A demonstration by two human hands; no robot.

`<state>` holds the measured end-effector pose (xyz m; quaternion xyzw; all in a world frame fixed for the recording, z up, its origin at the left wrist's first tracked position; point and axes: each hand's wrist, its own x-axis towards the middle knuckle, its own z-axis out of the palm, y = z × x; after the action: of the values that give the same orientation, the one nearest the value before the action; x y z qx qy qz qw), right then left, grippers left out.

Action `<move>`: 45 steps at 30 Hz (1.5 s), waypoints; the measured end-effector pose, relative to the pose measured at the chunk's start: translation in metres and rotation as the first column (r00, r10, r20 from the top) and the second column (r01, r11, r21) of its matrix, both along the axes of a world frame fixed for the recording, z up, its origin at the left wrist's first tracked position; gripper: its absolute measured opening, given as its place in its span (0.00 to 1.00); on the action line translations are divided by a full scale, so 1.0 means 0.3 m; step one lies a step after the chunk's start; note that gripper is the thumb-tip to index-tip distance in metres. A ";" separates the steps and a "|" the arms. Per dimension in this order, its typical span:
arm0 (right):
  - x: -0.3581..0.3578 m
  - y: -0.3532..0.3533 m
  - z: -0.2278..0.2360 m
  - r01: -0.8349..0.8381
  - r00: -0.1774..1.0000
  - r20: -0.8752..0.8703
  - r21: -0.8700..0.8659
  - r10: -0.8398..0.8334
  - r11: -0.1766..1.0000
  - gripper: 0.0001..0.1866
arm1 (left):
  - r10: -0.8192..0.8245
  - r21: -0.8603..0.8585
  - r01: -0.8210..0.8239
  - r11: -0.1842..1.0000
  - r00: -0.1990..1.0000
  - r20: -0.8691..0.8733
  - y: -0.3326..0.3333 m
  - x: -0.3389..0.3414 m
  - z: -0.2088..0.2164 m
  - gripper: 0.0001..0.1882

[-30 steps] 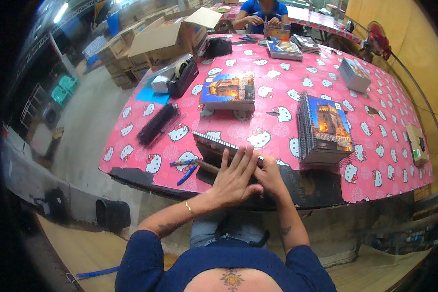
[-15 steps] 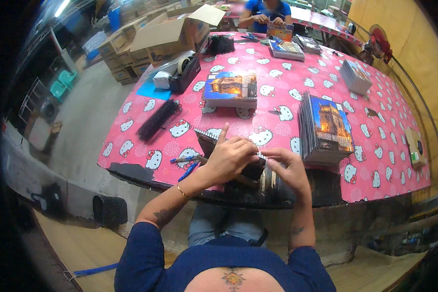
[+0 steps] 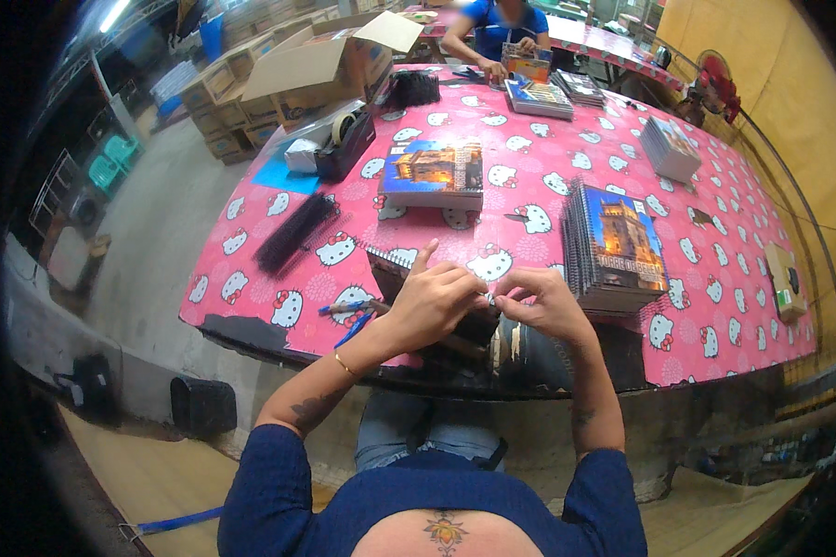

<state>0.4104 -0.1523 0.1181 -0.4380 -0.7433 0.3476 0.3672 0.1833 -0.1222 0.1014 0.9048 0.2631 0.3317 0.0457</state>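
A dark spiral-bound notebook [image 3: 390, 267] lies near the table's front edge, its wire spine facing away from me. My left hand [image 3: 432, 299] rests on top of it with fingers curled and the index finger raised. My right hand [image 3: 541, 302] pinches at the right end of the spine, fingertips meeting those of the left hand. A blue pen [image 3: 353, 330] and a brown stick lie just left of the notebook.
A stack of spiral notebooks with a tower picture [image 3: 618, 249] stands to the right, another stack [image 3: 432, 174] beyond. Black binding combs [image 3: 293, 234], a tape dispenser [image 3: 344, 139], and cardboard boxes [image 3: 316, 65] are at the left. A person in blue [image 3: 497, 23] works at the far end.
My left hand went from flat and spread over the notebook to curled with the index finger up. My right hand moved to pinch the spine's right end.
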 end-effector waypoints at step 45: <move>0.413 -0.073 -0.047 0.516 0.387 0.431 0.631 -0.815 0.579 0.38 | -0.018 -0.136 0.065 0.988 0.945 0.326 0.566 0.661 0.096 0.20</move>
<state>0.5344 -0.1741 0.1040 -0.7143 -0.6262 -0.1827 0.2535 0.3816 0.0476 0.1304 0.8378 0.2563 0.4544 0.1610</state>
